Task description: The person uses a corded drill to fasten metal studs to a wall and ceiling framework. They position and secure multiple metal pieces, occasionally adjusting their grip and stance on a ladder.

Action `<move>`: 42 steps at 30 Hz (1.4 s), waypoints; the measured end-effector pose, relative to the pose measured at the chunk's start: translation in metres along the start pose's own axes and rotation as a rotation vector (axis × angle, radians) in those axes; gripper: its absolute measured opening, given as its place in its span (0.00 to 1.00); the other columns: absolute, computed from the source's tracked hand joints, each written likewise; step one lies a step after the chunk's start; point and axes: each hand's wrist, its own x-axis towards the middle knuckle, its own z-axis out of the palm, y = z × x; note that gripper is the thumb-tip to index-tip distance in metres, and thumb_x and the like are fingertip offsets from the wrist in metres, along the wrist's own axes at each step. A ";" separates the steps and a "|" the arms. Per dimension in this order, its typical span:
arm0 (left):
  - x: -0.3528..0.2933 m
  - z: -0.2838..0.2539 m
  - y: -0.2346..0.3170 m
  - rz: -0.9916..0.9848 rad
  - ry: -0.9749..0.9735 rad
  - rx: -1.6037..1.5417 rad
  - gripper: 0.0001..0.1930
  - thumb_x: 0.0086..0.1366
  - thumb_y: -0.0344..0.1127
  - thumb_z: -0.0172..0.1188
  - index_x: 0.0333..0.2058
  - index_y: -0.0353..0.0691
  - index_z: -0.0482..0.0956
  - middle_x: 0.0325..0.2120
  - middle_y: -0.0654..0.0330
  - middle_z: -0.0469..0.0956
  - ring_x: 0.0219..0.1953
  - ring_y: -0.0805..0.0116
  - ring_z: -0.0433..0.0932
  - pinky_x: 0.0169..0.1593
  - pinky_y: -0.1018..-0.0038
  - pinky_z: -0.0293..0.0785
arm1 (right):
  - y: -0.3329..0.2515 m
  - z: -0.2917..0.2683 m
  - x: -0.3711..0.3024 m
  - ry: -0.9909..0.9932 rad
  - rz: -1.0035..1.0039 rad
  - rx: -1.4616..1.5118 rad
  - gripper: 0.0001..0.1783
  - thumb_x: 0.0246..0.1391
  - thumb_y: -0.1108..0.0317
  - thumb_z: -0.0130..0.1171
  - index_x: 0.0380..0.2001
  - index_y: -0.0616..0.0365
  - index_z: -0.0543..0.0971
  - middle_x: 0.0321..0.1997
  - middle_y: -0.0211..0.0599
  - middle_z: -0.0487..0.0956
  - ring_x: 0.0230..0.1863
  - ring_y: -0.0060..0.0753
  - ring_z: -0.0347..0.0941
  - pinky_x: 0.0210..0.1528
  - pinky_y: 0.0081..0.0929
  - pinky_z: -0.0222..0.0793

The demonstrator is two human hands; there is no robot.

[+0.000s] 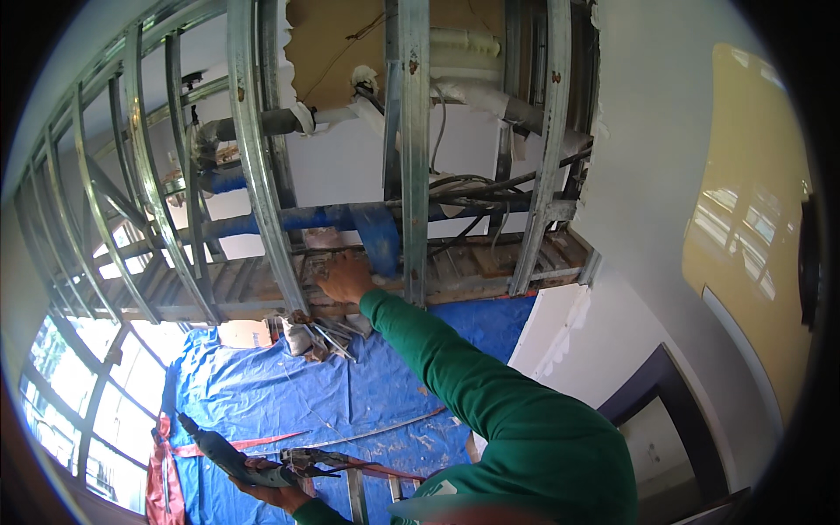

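At the lower left, my left hand [276, 495] is wrapped round a dark teal power drill [229, 458]. Its narrow nose points up and to the left, away from me. My right arm, in a green sleeve, stretches forward to a dusty ledge [455, 273] at the foot of the metal studs. There my right hand [346, 276] rests between two studs, just left of a hanging blue strip [376, 238]. Its fingers are bent down onto the ledge; anything under them is too small or hidden to name.
Metal studs [414, 157] stand across the opening, with pipes [262, 124] and black cables [490, 188] behind them. Below the ledge lies a pile of debris [324, 337]. A blue tarp [262, 381] spreads lower down, and part of a ladder [356, 494] shows near me.
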 end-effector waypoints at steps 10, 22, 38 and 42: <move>-0.004 0.007 -0.007 0.017 -0.004 -0.031 0.28 0.80 0.59 0.58 0.59 0.38 0.82 0.39 0.48 0.87 0.37 0.56 0.89 0.42 0.63 0.91 | 0.003 0.018 0.010 0.037 -0.032 0.055 0.41 0.72 0.35 0.50 0.62 0.65 0.82 0.69 0.56 0.80 0.72 0.64 0.68 0.76 0.58 0.64; -0.003 0.020 -0.014 0.082 0.086 -0.051 0.28 0.76 0.58 0.65 0.53 0.33 0.83 0.35 0.50 0.87 0.35 0.60 0.89 0.39 0.67 0.92 | 0.009 0.028 0.013 0.107 -0.060 -0.011 0.39 0.72 0.35 0.51 0.61 0.63 0.83 0.64 0.55 0.82 0.67 0.62 0.71 0.70 0.57 0.70; -0.004 0.009 -0.010 0.058 0.046 -0.022 0.31 0.78 0.57 0.62 0.60 0.32 0.81 0.40 0.51 0.88 0.37 0.60 0.90 0.44 0.65 0.93 | 0.005 0.011 0.008 0.034 -0.046 0.065 0.43 0.71 0.33 0.51 0.64 0.66 0.80 0.65 0.60 0.80 0.70 0.64 0.69 0.72 0.58 0.69; 0.000 0.004 -0.006 0.009 -0.029 -0.058 0.31 0.78 0.58 0.61 0.61 0.33 0.80 0.41 0.49 0.88 0.39 0.58 0.90 0.47 0.62 0.92 | 0.005 0.011 0.006 0.069 -0.037 0.068 0.42 0.71 0.33 0.52 0.63 0.65 0.81 0.65 0.58 0.81 0.70 0.64 0.69 0.73 0.59 0.68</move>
